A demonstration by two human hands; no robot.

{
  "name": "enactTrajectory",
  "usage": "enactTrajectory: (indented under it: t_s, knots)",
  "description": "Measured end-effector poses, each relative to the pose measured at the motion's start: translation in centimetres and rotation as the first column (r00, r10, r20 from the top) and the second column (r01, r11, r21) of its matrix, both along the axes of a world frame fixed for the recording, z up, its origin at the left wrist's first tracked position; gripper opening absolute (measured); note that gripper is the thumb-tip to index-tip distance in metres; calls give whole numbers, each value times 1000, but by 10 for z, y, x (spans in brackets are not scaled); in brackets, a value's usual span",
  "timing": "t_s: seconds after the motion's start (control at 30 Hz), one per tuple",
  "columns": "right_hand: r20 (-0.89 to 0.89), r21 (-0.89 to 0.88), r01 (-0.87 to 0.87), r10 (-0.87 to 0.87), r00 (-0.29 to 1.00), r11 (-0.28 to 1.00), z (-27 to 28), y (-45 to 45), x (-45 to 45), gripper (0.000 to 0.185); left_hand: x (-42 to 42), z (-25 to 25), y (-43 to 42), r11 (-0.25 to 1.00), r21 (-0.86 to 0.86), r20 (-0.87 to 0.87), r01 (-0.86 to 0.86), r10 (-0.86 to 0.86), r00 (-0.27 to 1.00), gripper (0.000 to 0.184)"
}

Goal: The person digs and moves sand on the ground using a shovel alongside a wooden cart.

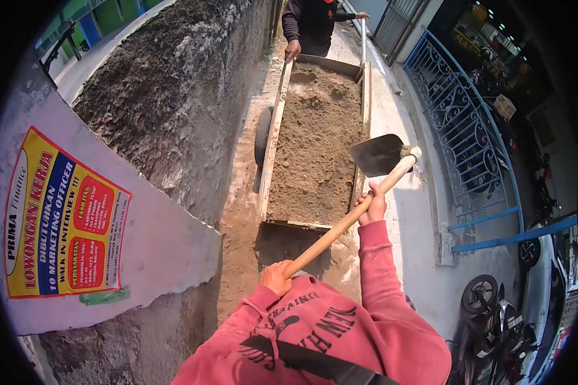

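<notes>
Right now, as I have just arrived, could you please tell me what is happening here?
A person grips a hoe with both hands: the left hand close to the body, the right hand nearer the blade. The blade appears over the right side of a cart loaded with sandy material. At its far end, a co-worker's hand rests on the cart.

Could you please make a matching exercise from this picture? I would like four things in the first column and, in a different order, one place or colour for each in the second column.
Things:
1. Hoe blade
2. Left hand
3. Sand
4. Railing

Places and colours:
A. Inside the cart
B. Blue
C. At the end of the hoe handle nearer the sweatshirt
D. Dark grey

Right pairs: 1-D, 2-C, 3-A, 4-B
</notes>
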State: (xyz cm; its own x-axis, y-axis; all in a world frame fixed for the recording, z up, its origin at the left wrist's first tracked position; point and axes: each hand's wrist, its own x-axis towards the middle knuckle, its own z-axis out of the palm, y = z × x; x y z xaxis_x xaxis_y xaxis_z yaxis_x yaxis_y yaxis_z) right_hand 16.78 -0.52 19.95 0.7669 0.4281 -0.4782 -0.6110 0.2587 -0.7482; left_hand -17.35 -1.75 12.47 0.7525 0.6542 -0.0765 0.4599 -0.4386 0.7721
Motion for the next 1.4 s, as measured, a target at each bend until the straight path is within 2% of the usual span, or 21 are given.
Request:
enactTrajectory:
  t_s: [0.03, 0.1, 0.13, 0.17, 0.23, 0.33, 0.43, 0.57, 0.63, 0.7, 0.8, 0.87, 0.9, 0.97, 1.0, 1.07, 1.13, 1.2, 1.27, 1.3, 1.4]
  knots:
    - [-50, -52, 107, -110, 993, 993, -33, -31, -17, 30, -22, 0, -8, 995, -104, -120, -7, -6, 993, 45]
    - [-156, -190, 222, -253, 955, 956, -66, -96, -63, 28, -65, -2, -18, 996, -86, -179, 36, -51, 983, 40]
    - [-218, -197, 284, -324, 921, 939, -108, -135, -74, 27, -83, -3, -28, 996, -70, -236, 58, -73, 969, 36]
    - [-273, -253, 348, -412, 869, 903, -141, -174, -92, 26, -92, 26, -26, 994, -93, -310, 60, -86, 947, 37]
    - [-320, -345, 444, -548, 773, 827, -177, -253, -137, 25, -98, 41, -26, 964, -143, -380, 224, -263, 887, 42]
    - [-341, -406, 593, -717, 608, 696, -211, -364, -230, 22, -88, 43, -45, 846, -189, -416, 498, -528, 740, 33]
    - [-288, -579, 717, -920, 264, 387, -242, -453, -317, 21, -61, 56, -82, 701, -220, -471, 679, -686, 555, 33]
    - [-297, -426, 865, -944, 141, 264, -293, -544, -405, 23, -29, 73, -136, 435, -200, -441, 878, -840, 316, 33]
    - [-268, -411, 893, -961, 72, 181, -251, -544, -431, 22, -27, 74, -164, 333, -191, -435, 923, -872, 225, 36]
    - [-351, -451, 885, -935, -54, 118, -231, -553, -445, 22, -27, 78, -187, 226, -170, -428, 959, -894, 135, 39]
    - [-351, -463, 884, -930, -113, 68, -226, -575, -458, 22, -30, 90, -225, 146, -120, -432, 982, -898, 80, 39]
    - [-333, -486, 873, -931, -151, 32, -208, -585, -453, 23, -30, 90, -243, 143, -56, -403, 988, -909, 109, 36]
    - [-335, -475, 880, -929, -156, 23, -200, -594, -451, 21, -31, 96, -254, 123, -71, -402, 990, -912, 84, 36]
    - [-338, -470, 882, -925, -173, 7, -198, -614, -441, 19, -33, 101, -274, 170, -52, -402, 984, -905, 136, 36]
    - [-362, -478, 877, -921, -144, 51, -199, -627, -432, 17, -35, 97, -285, 160, -60, -405, 985, -906, 122, 36]
    - [-378, -492, 867, -917, -130, 80, -196, -657, -413, 16, -42, 85, -309, 261, -57, -396, 964, -892, 218, 36]
    - [-351, -398, 900, -936, 31, 179, -191, -680, -388, 11, -46, 63, -338, 246, -100, -459, 964, -871, 174, 35]
    - [-363, -394, 893, -930, 65, 216, -200, -710, -357, 12, -59, 33, -369, 271, -105, -388, 957, -897, 212, 41]
    - [-336, -335, 894, -924, 182, 298, -214, -744, -333, 15, -56, 29, -416, 244, -316, -412, 917, -906, 99, 53]
    - [-325, -408, 851, -924, 203, 330, -210, -755, -315, 16, -59, 12, -439, 270, -392, -373, 879, -921, 116, 58]
    - [-253, -442, 791, -904, 343, 424, -301, -790, -265, 14, -66, -93, -497, 426, -561, -270, 710, -905, 329, 41]
